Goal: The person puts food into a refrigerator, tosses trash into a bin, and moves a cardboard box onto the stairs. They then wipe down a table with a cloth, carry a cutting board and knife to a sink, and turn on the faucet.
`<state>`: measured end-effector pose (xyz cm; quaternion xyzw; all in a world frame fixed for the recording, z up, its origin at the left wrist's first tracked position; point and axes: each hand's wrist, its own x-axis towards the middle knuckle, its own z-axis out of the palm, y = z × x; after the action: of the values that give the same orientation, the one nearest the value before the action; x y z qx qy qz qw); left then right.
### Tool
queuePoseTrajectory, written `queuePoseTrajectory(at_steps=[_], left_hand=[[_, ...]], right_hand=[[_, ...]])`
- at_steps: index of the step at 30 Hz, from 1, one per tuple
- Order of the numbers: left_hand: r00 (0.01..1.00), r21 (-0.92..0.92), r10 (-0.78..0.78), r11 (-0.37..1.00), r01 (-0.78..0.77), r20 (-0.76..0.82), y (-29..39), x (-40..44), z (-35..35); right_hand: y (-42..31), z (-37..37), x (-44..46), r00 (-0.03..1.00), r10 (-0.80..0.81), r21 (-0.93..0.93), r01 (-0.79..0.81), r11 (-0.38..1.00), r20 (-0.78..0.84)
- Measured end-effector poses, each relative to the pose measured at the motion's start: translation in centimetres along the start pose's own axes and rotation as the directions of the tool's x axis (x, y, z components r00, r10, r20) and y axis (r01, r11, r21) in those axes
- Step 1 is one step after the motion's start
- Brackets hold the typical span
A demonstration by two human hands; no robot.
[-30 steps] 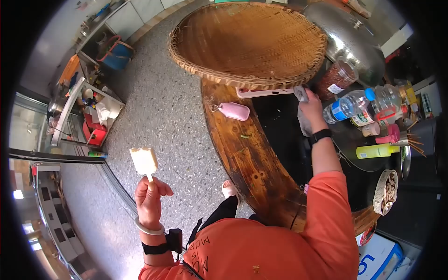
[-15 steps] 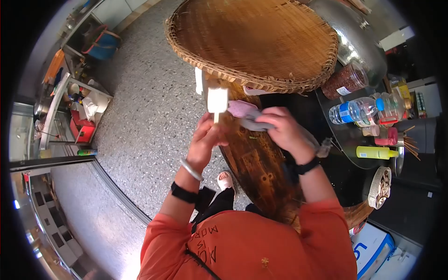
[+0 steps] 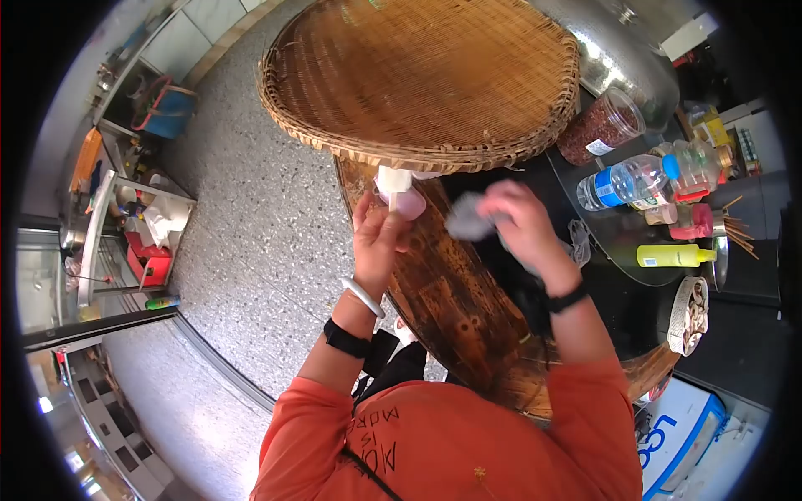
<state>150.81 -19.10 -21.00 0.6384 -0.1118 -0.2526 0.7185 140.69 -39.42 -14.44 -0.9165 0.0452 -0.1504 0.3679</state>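
Observation:
My left hand (image 3: 380, 238) pinches the thin stick of a white ice pop (image 3: 395, 179), a flat block held upright over the table. Its top reaches close to the rim of the woven bamboo tray (image 3: 418, 154). Just behind the ice pop a pink object (image 3: 408, 204) lies on the wooden tabletop (image 3: 443, 284); I cannot make out its kind. My right hand (image 3: 522, 219) is closed on a grey cloth (image 3: 470, 219), both smeared by motion, above the dark inset of the table.
Right of the hands stand a jar of reddish grains (image 3: 601, 129), a water bottle (image 3: 622, 184), a yellow-green bottle (image 3: 672, 255) and a white basket (image 3: 689, 316). A crumpled clear plastic piece (image 3: 579, 242) lies near my right wrist. Speckled floor (image 3: 242, 225) extends to the left.
The ice pop has moved down and nearer the pink object. My right hand has drawn the grey cloth away from it, rightward. The view has shifted slightly.

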Motion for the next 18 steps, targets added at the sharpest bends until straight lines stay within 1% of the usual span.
queuePoseTrajectory(at_steps=[1,2,3,4,5,6,7,9,10,11,12,13,15,17,18], left_hand=[[0.999,0.023,0.021,1.0,-0.02,-0.049,-0.3,0.1,-0.1],[0.997,0.036,0.037,0.999,-0.034,-0.063,-0.4,0.1,-0.2],[0.996,0.049,0.052,0.998,-0.048,-0.077,-0.6,0.2,-0.3],[0.999,-0.061,-0.012,0.998,0.009,-0.043,-0.7,0.4,-0.5],[0.997,-0.166,-0.079,0.983,0.08,0.01,-0.7,0.7,-0.5],[1.0,-0.095,-0.018,0.995,0.02,0.026,-0.1,0.8,-0.1],[0.997,-0.012,-0.079,0.997,0.079,0.006,-0.4,0.9,-0.2],[0.991,-0.043,-0.113,0.992,0.117,0.069,0.0,0.5,0.6],[0.99,-0.045,-0.11,0.992,0.115,0.092,0.2,0.3,1.3],[0.991,0.01,-0.105,0.994,0.105,0.08,0.4,-0.1,2.2],[0.993,0.065,-0.1,0.993,0.096,0.066,0.4,-0.3,3.1],[0.991,0.065,-0.101,0.993,0.095,0.086,0.1,-0.4,3.8],[0.995,0.009,-0.075,0.997,0.075,0.07,-1.0,-0.3,5.0],[0.997,0.042,-0.063,0.997,0.061,0.053,-1.5,-0.4,6.1],[0.996,0.051,-0.045,0.998,0.041,0.071,-2.0,-0.6,6.5]], right_hand=[[0.2,1.2,2.3,0.996,-0.063,-0.004,0.063,0.998,-0.068],[0.3,2.7,3.6,0.996,0.087,-0.019,-0.087,0.996,-0.014],[3.5,6.3,4.2,0.981,-0.105,-0.132,0.084,0.988,-0.162],[3.9,7.4,4.3,0.983,-0.079,-0.199,0.045,0.979,-0.167],[3.5,7.2,3.8,0.993,-0.063,-0.188,0.043,0.981,-0.104],[3.0,6.4,2.5,0.994,-0.079,-0.214,0.061,0.975,-0.073],[2.4,5.7,0.9,0.995,-0.095,-0.235,0.084,0.968,-0.038],[2.1,3.2,-2.7,0.993,-0.051,-0.26,0.077,0.963,0.104],[2.9,2.2,-4.7,0.991,-0.028,-0.27,0.062,0.961,0.129],[3.0,0.8,-6.5,0.993,-0.017,-0.283,0.05,0.958,0.116],[3.1,-0.6,-8.3,0.991,0.049,-0.26,-0.015,0.966,0.126],[3.3,-2.0,-10.3,0.984,0.117,-0.234,-0.083,0.969,0.135],[4.2,-4.6,-14.2,0.968,0.19,-0.246,-0.147,0.958,0.165],[4.3,-7.1,-17.7,0.926,0.351,-0.273,-0.306,0.912,0.137],[4.9,-8.3,-19.0,0.928,0.35,-0.268,-0.307,0.913,0.13]])
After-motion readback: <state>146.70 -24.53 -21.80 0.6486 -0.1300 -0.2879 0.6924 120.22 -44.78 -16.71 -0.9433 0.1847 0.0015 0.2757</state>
